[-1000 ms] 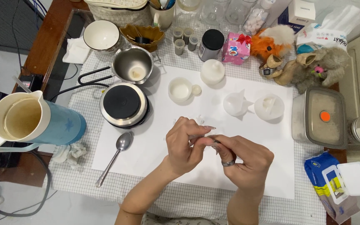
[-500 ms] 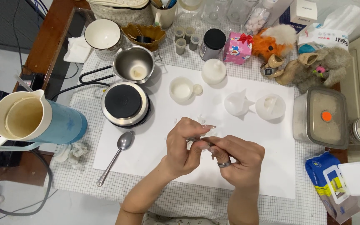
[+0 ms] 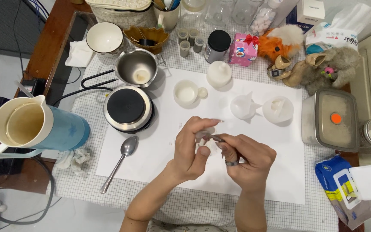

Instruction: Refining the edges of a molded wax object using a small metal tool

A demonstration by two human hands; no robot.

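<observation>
My left hand (image 3: 193, 149) and my right hand (image 3: 247, 160) meet over a white sheet of paper (image 3: 159, 141) in the middle of the table. The left fingers pinch a small white object (image 3: 205, 134). The right hand, with a ring on one finger, grips a thin dark metal tool (image 3: 216, 138) whose tip touches that object. Most of the white object is hidden by my fingers. Beyond the hands stand a small white cup (image 3: 186, 93), a white lidded pot (image 3: 219, 74) and two white moulds (image 3: 243, 106) (image 3: 278, 109).
A metal spoon (image 3: 119, 165) lies left of the hands. A small black hotplate (image 3: 128, 107), steel saucepan (image 3: 136, 68) and blue jug (image 3: 39, 125) stand at left. A lidded container (image 3: 336, 120) and blue packet (image 3: 344, 193) sit at right; plush toys (image 3: 318, 64) and jars line the back.
Both hands have stayed together over the paper, shifting slightly; the right hand's tool keeps working at the small white object held by the left.
</observation>
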